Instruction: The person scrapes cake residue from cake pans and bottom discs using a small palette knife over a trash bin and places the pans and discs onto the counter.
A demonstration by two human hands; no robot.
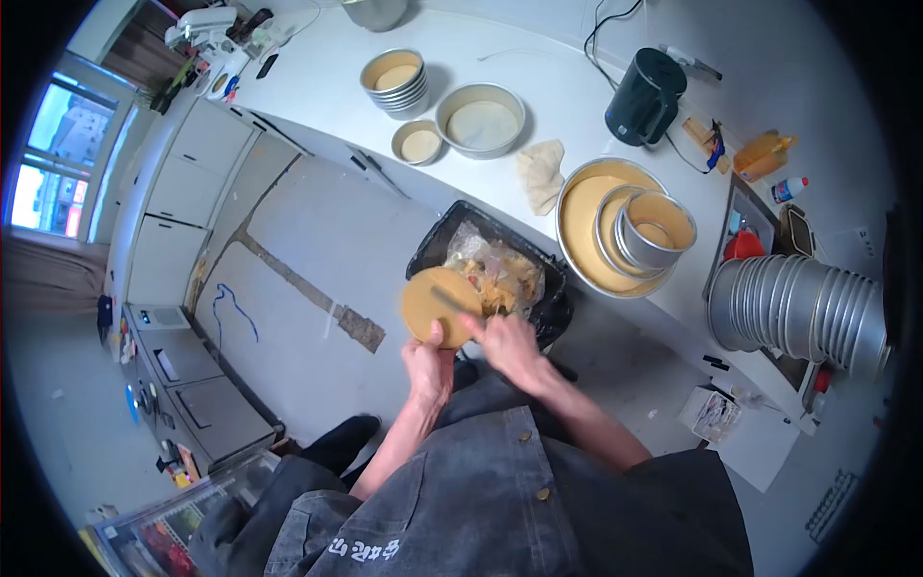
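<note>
My left hand (429, 367) grips the lower edge of a round tan disc (423, 313), thumb on top; it looks like a cake pan base with a cake-coloured coating. My right hand (511, 348) is closed on a scraper (448, 298) whose dark flat blade lies across the disc's face, a little blurred. Both hands are over a bin (437, 229) lined with a black bag. Inside the bin are yellowish crumbs (510, 288) and crumpled clear plastic (469, 245).
On the white counter stand stacked cake pans (394, 91), a large round pan (481, 120), a small pan (417, 144), a cloth (540, 175), nested coated pans (586, 226) and a dark kettle (644, 101). A long stack of metal pans (798, 308) lies by the sink at right.
</note>
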